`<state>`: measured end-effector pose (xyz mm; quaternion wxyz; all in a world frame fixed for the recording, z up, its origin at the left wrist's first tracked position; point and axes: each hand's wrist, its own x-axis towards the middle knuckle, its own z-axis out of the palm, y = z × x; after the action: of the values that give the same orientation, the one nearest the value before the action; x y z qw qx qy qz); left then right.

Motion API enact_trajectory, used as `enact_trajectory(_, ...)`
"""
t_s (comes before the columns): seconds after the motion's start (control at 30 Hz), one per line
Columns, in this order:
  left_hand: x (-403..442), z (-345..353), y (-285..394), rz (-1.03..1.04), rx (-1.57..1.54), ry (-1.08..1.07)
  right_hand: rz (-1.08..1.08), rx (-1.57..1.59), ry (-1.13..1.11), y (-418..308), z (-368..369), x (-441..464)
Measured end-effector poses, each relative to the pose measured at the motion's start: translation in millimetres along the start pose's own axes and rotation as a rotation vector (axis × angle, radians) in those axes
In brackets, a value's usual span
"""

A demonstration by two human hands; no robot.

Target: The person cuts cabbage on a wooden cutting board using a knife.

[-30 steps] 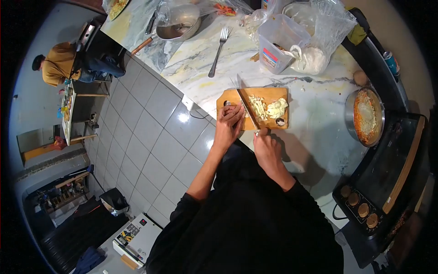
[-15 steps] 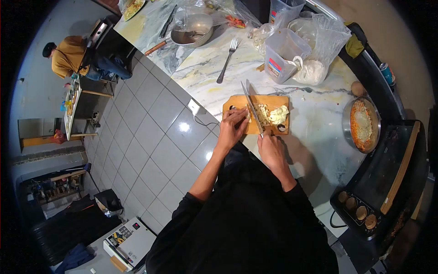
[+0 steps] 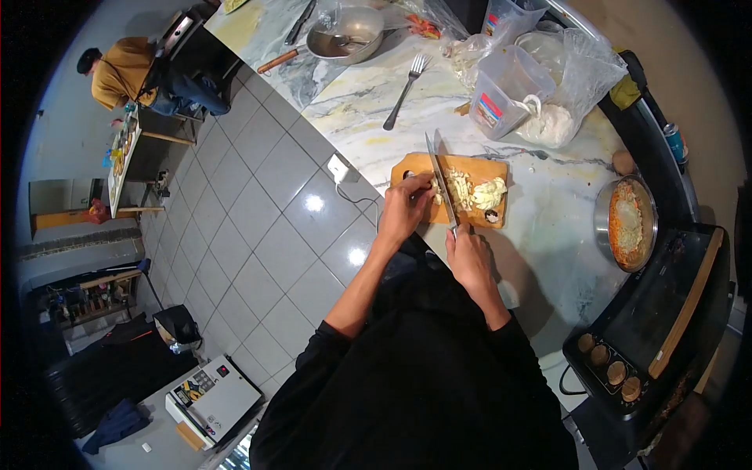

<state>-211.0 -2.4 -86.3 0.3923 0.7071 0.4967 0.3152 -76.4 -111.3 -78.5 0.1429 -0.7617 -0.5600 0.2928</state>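
My right hand point(image 3: 470, 260) is closed around the handle of a long kitchen knife point(image 3: 439, 175), whose blade points away from me across a wooden cutting board point(image 3: 495, 167). Left of the blade, my left hand point(image 3: 405, 208) has its fingertips bent together on a small piece of pale food point(image 3: 435, 193), mostly hidden by the fingers. Chopped pale bits point(image 3: 460, 189) lie right of the blade, beside a larger pale heap point(image 3: 489, 192). A small dark round spot shows at the board's lower right corner.
A fork point(image 3: 406, 94) and a wooden-handled pan point(image 3: 368, 48) lie beyond the board. Plastic tubs point(image 3: 501, 86) and bags stand at the back right. A metal bowl of orange and white food point(image 3: 629, 223) sits near a black oven point(image 3: 650, 313). Another person point(image 3: 129, 74) sits far left.
The view has shifted slightly, so the board and counter things sit a little further right. My left fingers have drawn together more on the food. The knife stays in my right hand.
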Motion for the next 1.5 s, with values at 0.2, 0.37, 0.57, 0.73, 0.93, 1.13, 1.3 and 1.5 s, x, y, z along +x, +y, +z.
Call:
enact_trajectory(0.2,1,9,-2,0.087,0.061,0.058,-0.003,0.051,0.011,3,2,0)
enact_trajectory(0.37,1,14,-5,0.081,0.03,0.088,-0.021,0.097,-0.01,11,9,2)
enact_trajectory(0.57,2,16,-8,0.078,0.013,0.099,-0.073,0.081,0.047,14,-3,4)
enact_trajectory(0.73,2,10,2,0.044,0.027,0.092,0.001,0.124,-0.002,9,-9,4)
enact_trajectory(0.93,-1,2,2,-0.014,0.008,0.098,0.014,0.1,-0.008,9,-2,3)
enact_trajectory(1.13,-5,9,2,-0.147,-0.061,0.082,0.001,0.113,-0.024,8,0,5)
enact_trajectory(1.3,1,21,13,-0.033,0.063,0.131,0.032,0.135,-0.025,8,-6,5)
enact_trajectory(1.5,5,17,12,-0.031,0.098,0.082,-0.027,0.187,0.08,14,-20,-4)
